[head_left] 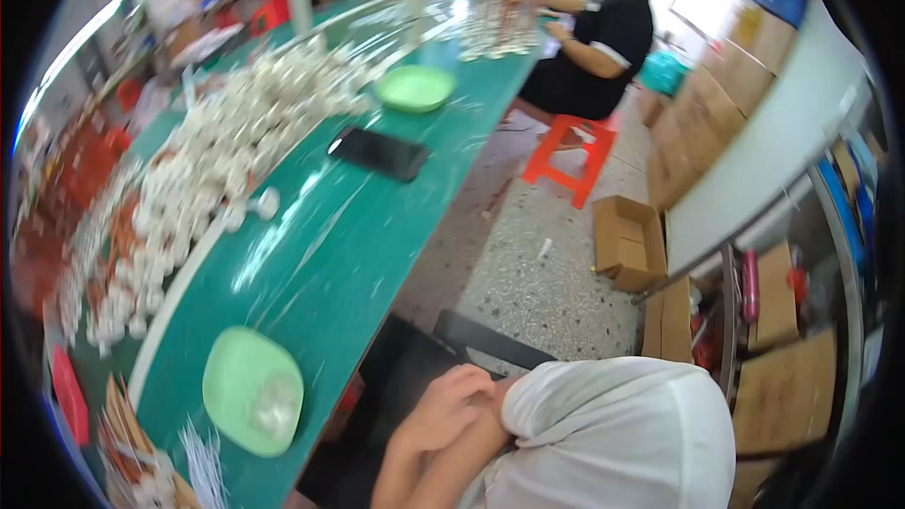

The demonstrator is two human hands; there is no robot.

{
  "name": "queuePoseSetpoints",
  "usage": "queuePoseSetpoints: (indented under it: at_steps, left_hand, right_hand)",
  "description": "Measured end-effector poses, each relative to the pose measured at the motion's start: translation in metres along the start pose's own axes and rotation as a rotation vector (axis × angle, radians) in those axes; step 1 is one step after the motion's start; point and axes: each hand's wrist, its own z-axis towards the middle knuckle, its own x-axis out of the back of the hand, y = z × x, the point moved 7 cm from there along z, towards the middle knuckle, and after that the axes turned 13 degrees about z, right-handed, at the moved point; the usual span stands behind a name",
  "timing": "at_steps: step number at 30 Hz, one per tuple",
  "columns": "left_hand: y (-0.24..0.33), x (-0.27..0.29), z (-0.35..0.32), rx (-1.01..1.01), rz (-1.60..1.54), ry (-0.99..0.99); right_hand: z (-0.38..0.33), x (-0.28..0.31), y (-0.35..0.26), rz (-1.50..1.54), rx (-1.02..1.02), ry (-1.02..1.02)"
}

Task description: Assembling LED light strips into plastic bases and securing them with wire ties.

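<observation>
My left hand [447, 412] lies across my right arm [471, 448] just below the white sleeve [617, 424]. Its fingers are loosely bent against the skin, and I see nothing held in them. My right hand is out of the picture. Left of my arms, at the near end of the green table [325, 254], a light green dish [231, 372] contains a small heap of clear or whitish pieces. Thin white strands [203, 462] lie beside it. A black phone [377, 153] rests farther up the table.
Many white round pieces [203, 165] are heaped along the table's left side, behind a pale strip. Another green dish [415, 88] stands beyond the phone. A co-worker in black [603, 38] sits on an orange stool [575, 155]. Cardboard boxes [629, 240] and shelves line the right.
</observation>
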Motion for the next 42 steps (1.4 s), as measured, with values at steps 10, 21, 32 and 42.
queuePoseSetpoints:
  at_steps: [10, 21, 32, 42]
  left_hand:
    - [0.091, 0.102, -0.174, -0.046, -0.127, 1.170]
    - [0.095, 0.156, -0.270, 0.316, 0.665, 1.470]
    - [0.085, 0.150, -0.256, 0.589, 1.010, 1.136]
    - [0.083, 0.158, -0.256, 0.541, 0.908, 1.039]
  right_hand:
    - [-0.016, 0.128, -0.223, -0.918, 0.511, 0.233]
    - [0.042, 0.109, -0.232, -1.021, 0.519, 0.135]
    - [0.167, 0.262, -0.104, -1.605, -0.126, -0.230]
    - [0.369, 0.395, 0.044, -1.953, -0.390, -0.332]
